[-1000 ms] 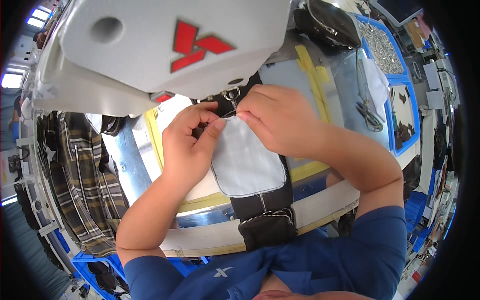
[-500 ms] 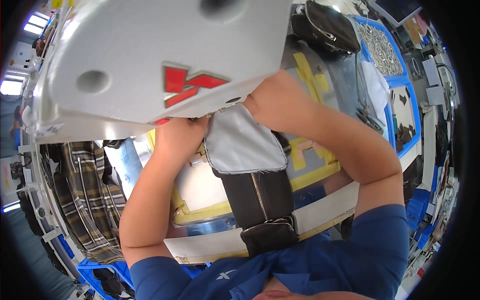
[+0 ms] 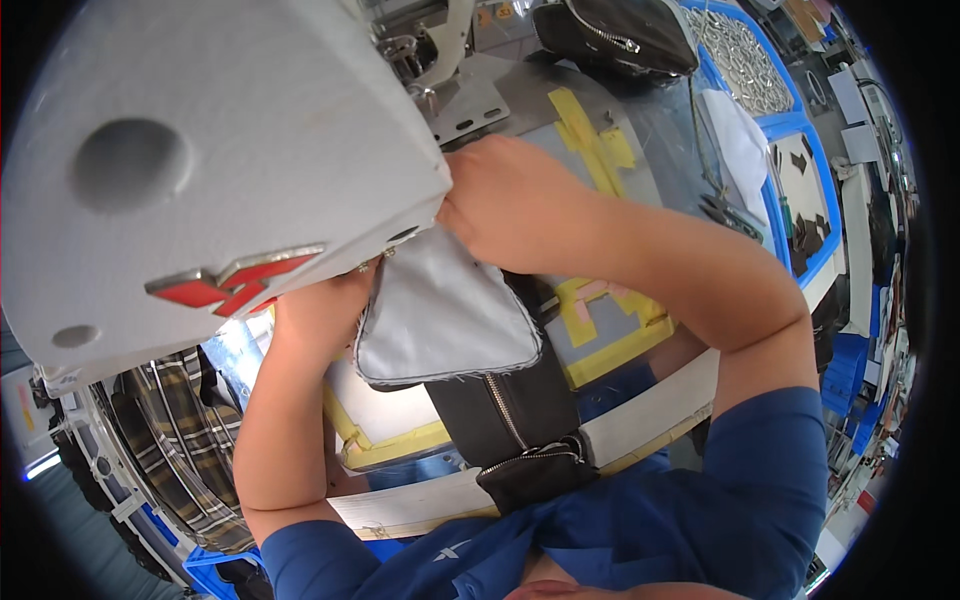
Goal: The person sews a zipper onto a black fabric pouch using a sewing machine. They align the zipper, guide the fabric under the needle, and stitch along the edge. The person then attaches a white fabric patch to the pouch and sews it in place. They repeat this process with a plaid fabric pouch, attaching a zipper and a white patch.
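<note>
A black zippered bag lies beneath a silver-grey fabric flap with a stitched, frayed edge. The white sewing machine head covers the flap's far end. My left hand grips the flap's left side, its fingertips hidden behind the machine head. On the other side my right hand is curled closed at the flap's upper right edge, its fingertips also covered by the machine. A small black zipped pocket hangs at the near end of the bag, over the table edge.
Another black zippered bag sits at the far right. Beside it stand a blue bin of metal hardware and a blue tray with dark scraps. Snips lie near a white cloth. Plaid fabric hangs at left.
My view has turned rightward, so the machine head appears further left and its needle area shows. The flap has swung left and toward me, both hands still on it.
</note>
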`<action>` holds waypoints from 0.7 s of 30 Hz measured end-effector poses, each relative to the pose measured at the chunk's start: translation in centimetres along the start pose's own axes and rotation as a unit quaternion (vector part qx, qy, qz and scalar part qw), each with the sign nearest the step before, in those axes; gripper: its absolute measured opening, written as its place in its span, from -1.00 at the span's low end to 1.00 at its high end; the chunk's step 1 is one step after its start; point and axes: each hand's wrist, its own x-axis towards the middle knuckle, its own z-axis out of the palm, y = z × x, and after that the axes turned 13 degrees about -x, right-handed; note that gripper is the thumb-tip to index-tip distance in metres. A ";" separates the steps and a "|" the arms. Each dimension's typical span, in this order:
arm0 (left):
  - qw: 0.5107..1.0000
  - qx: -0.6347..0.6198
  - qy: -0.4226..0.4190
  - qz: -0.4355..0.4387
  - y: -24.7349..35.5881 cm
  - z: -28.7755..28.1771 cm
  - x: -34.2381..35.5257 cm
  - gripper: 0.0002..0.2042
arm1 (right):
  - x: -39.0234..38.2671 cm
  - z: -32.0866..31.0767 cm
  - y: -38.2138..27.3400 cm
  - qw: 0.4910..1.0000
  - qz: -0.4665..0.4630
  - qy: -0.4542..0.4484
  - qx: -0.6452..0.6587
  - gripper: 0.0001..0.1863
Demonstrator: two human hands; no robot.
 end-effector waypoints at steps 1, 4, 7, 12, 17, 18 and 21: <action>1.000 0.009 0.001 0.014 -0.1 0.0 0.0 -0.78 | 0.1 0.2 0.1 1.000 0.000 0.002 0.005 -0.74; 0.996 0.061 0.006 0.060 -0.6 0.1 0.1 -0.79 | 0.6 1.2 0.7 0.998 -0.012 0.049 0.024 -0.74; 0.999 0.040 0.010 0.015 -0.4 0.2 -0.1 -0.81 | 1.3 0.7 0.9 0.999 -0.042 0.006 -0.031 -0.74; 0.996 0.063 0.029 0.059 -1.9 0.2 -0.1 -0.77 | 1.4 0.2 0.8 1.000 -0.022 0.007 0.020 -0.78; 0.993 0.064 0.046 0.092 -3.2 0.1 0.0 -0.76 | 1.8 0.0 0.7 1.000 -0.012 0.004 0.005 -0.78; 0.993 0.056 0.042 0.092 -3.1 0.1 0.2 -0.76 | 1.6 -0.5 0.5 1.000 0.006 -0.012 0.010 -0.74; 0.996 0.028 0.034 0.074 -2.5 0.0 0.4 -0.77 | 1.7 -0.7 0.5 0.998 0.030 -0.045 0.025 -0.69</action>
